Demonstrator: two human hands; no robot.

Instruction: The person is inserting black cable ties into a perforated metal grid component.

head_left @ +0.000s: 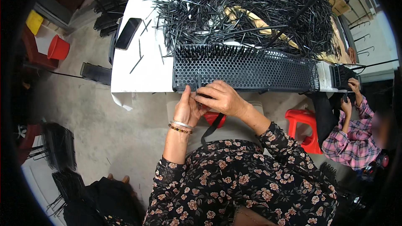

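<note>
My left hand (187, 111), with a bracelet and a beaded string at the wrist, is cupped around a few thin black sticks (197, 84) that point up between the fingers. My right hand (222, 98) meets it from the right, its fingers closed on the same sticks; how many they pinch is hidden. Both hands are just off the near edge of a long black perforated tray (251, 73). Along the far side of that tray, toward its left, short black sticks (209, 51) stand upright in rows of holes.
A big heap of loose black sticks (251, 12) covers the white-topped table (142, 73) behind the tray. A phone (128, 33) lies at left. To my right, a person in a plaid shirt (349, 144) works beside a red stool (302, 129). A red bucket (58, 47) stands far left.
</note>
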